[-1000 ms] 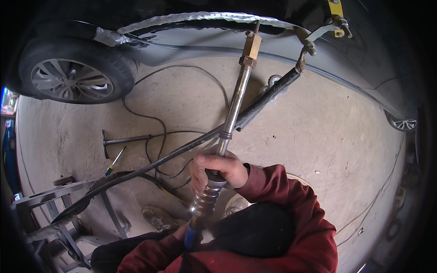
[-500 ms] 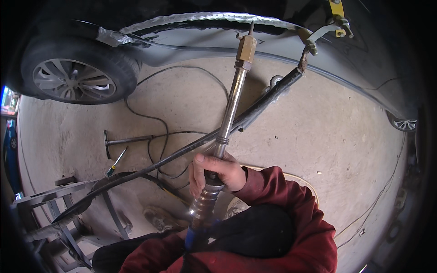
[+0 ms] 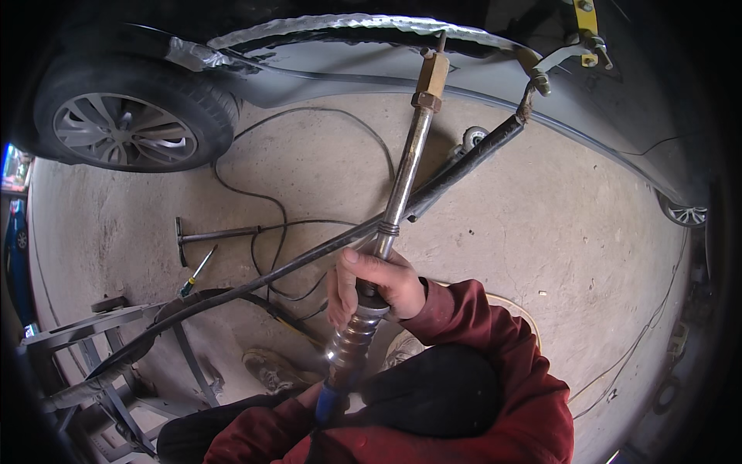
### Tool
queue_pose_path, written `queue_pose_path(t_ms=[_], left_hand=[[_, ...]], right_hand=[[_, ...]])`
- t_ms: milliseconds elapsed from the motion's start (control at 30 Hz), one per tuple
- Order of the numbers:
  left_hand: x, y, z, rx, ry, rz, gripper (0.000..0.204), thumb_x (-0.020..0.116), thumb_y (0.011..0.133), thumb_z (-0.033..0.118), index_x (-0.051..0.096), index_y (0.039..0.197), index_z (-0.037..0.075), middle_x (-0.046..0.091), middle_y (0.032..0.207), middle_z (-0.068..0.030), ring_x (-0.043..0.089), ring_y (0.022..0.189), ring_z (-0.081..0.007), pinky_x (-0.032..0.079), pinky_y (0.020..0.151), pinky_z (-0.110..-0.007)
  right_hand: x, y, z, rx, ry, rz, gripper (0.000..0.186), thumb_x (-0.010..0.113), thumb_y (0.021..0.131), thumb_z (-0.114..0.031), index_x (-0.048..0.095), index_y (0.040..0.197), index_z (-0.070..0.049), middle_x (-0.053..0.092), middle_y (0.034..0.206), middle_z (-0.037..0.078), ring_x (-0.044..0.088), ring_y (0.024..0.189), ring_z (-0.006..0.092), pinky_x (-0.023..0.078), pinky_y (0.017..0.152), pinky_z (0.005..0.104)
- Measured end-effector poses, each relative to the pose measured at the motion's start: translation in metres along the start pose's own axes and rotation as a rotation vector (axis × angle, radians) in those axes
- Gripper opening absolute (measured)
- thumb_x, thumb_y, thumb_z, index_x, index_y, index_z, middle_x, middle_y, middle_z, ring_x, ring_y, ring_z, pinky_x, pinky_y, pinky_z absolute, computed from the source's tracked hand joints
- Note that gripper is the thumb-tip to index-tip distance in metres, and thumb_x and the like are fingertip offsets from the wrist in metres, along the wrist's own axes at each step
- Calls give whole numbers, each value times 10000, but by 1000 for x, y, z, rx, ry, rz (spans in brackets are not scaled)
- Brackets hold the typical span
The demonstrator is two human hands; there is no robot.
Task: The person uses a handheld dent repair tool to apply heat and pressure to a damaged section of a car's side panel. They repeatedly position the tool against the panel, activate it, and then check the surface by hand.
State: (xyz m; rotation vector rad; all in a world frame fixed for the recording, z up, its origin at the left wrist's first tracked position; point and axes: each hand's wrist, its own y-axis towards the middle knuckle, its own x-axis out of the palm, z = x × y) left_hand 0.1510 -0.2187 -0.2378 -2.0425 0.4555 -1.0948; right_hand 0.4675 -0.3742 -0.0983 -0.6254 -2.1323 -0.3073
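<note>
A long chrome slide hammer (image 3: 408, 166) slants up from my lap, its brass-coloured head (image 3: 432, 76) ending in a thin tip against a bare-metal strip (image 3: 340, 25) on the dark car panel. My right hand (image 3: 379, 284) is wrapped round the shaft at the top of the ribbed chrome weight (image 3: 352, 340). Down by the blue handle (image 3: 328, 402), my left hand (image 3: 311, 394) closes on the tool's lower end; its fingers are mostly hidden. A long black bar (image 3: 309, 267) crosses behind the shaft and joins a metal linkage (image 3: 545, 71) at the car.
A car wheel (image 3: 127, 131) is at the upper left. On the concrete floor lie a black cable (image 3: 282, 213), a T-shaped metal bar (image 3: 220, 234) and a screwdriver (image 3: 199, 271). A grey metal frame (image 3: 116, 356) stands at the lower left, beside my shoe (image 3: 270, 370).
The slide hammer's upper end has shifted slightly right, and my right hand has moved a little with it. The black bar's far end and linkage also appear slightly farther right.
</note>
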Motion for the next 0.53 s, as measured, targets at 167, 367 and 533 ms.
queue_pose_path(t_ms=[167,367,533], left_hand=[[11,-7,1,43,107,44,354,670,916,497,632,920,145,626,744,-38,618,637,-199,495,555,-321],[11,-3,6,111,180,-7,386,650,930,526,633,987,145,625,768,-23,607,661,-179,490,572,-312],[-42,38,-3,197,183,-35,588,660,888,606,615,1238,135,646,837,-16,614,700,-181,491,592,-296]], right_hand=[[-1,1,0,-1,-24,-14,607,417,1064,-393,622,639,-11,646,632,163,651,608,265,527,630,346],[-8,7,-10,-116,29,74,658,356,1065,-458,620,650,-20,641,631,162,653,626,270,533,633,356],[-10,0,4,-19,-92,-164,523,424,1051,-399,587,714,-33,633,717,145,662,683,296,555,693,413]])
